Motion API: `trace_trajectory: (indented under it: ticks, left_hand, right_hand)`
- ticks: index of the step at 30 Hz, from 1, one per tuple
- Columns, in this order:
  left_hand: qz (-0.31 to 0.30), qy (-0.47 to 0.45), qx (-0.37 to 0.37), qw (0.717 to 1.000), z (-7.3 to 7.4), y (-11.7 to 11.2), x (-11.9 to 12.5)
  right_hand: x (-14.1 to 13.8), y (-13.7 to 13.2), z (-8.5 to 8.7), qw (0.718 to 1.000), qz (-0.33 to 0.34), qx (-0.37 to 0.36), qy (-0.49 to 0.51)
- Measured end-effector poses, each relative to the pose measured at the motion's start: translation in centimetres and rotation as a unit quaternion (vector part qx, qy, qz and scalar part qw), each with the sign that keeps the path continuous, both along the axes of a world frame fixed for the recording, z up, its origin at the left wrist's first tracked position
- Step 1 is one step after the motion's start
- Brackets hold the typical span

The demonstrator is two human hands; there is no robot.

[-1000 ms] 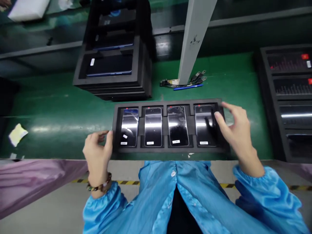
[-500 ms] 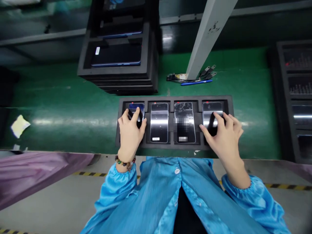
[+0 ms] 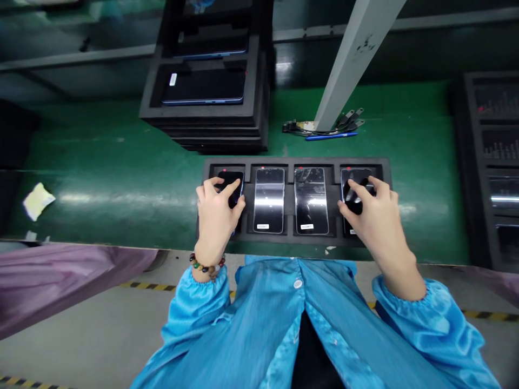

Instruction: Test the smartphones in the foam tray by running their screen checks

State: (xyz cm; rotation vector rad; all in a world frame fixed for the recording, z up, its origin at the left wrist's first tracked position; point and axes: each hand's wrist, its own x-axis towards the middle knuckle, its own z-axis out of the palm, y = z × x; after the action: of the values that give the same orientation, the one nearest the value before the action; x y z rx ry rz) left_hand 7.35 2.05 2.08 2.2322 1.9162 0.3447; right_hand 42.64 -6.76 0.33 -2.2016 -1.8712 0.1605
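A black foam tray [image 3: 288, 202] lies along the table's near edge, with a dark-screened phone in each of its several slots. My left hand [image 3: 217, 208] is over the leftmost phone [image 3: 233, 178], fingers spread, the thumb near its right edge. At the other end my right hand [image 3: 371, 210] hovers over or touches the rightmost phone [image 3: 357, 174], its thumb by the left edge and fingers apart. Both hands partly cover their phones, which lie in the slots. Between them are two uncovered phones, the left-middle phone [image 3: 269, 202] and the right-middle phone [image 3: 311, 202], each with a white label.
A tall stack of black trays [image 3: 211, 121] holding phones stands behind. A grey post [image 3: 344, 70] rises beside cables [image 3: 348, 120] and a blue pen [image 3: 330, 136]. More trays [image 3: 478, 162] stand at right; a yellowish scrap [image 3: 38, 201] lies at left.
The view has shifted slightly. My right index finger has moved toward the upper left of its phone, and the fingers sit more spread. My left hand stays over the leftmost phone, whose screen looks darker.
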Motion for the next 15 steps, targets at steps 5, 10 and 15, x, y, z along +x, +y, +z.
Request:
trace_trajectory:
  ticks: [5,10,15]
  left_hand:
    - [0.003,-0.013,0.016,1.0,-0.9,0.1,0.3]
    - [-0.002,-0.028,0.026,0.999,-1.7,0.7,0.9]
    - [-0.005,-0.071,0.086,0.994,-1.2,1.2,-1.3]
  right_hand:
    - [0.0,-0.3,0.2,1.0,-0.003,0.015,0.003]
    - [2.2,2.4,1.2,0.997,0.019,0.063,0.041]
    - [5.4,12.2,1.1,0.989,0.141,0.047,0.005]
